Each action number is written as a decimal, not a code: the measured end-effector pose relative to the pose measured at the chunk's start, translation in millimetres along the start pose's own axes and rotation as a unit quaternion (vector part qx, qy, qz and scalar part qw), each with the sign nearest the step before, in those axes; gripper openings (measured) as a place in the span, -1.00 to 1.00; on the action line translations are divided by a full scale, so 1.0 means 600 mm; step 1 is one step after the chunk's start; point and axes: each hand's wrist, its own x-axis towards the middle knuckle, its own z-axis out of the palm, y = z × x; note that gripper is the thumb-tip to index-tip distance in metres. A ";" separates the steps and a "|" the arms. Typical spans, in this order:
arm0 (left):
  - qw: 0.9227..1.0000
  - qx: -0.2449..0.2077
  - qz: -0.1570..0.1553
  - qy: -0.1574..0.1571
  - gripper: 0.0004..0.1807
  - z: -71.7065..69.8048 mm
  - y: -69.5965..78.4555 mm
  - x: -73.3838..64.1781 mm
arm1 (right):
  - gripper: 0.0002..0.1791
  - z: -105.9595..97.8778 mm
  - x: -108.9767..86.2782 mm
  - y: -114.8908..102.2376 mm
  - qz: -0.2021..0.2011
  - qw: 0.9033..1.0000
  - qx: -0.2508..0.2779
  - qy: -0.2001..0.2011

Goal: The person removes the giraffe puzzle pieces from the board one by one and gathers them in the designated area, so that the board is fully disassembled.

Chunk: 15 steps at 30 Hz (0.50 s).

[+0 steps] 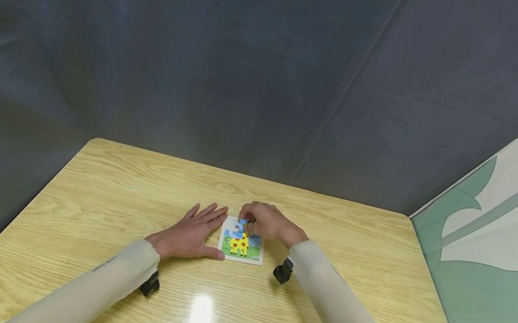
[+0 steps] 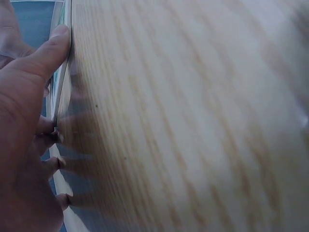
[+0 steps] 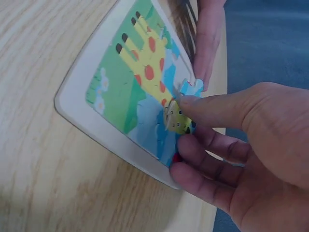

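A small giraffe jigsaw in a white frame (image 1: 254, 260) (image 3: 91, 63) lies flat on the wooden table (image 1: 104, 188). My left hand (image 1: 190, 232) rests flat beside the frame's left edge, fingers straight, thumb (image 2: 46, 53) against the frame's near corner. My right hand (image 1: 264, 221) is at the puzzle's far end, thumb and fingers pinching a puzzle piece (image 3: 179, 116) with the giraffe's yellow head and blue sky on it, held over the top part of the picture (image 3: 145, 72). The piece (image 1: 243, 226) shows partly under my fingers in the head view.
A dark grey curtain (image 1: 233, 63) hangs behind the table. A panel printed with a pink flower and green leaves (image 1: 502, 248) leans at the right. The table's far edge (image 1: 247, 175) lies beyond the puzzle.
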 end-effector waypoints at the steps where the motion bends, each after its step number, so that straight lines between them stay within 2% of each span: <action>1: 1.000 0.000 0.000 -0.001 0.13 0.000 0.000 0.000 | -0.86 0.001 0.001 0.001 -0.001 1.000 0.002 -0.002; 7: 1.000 0.002 0.000 0.000 0.13 0.001 0.000 0.000 | -0.85 0.003 0.002 0.003 -0.004 1.000 0.022 -0.015; 15: 1.000 0.001 0.003 0.001 0.14 0.000 0.001 0.001 | -0.82 0.003 0.003 0.011 -0.029 0.999 0.039 -0.021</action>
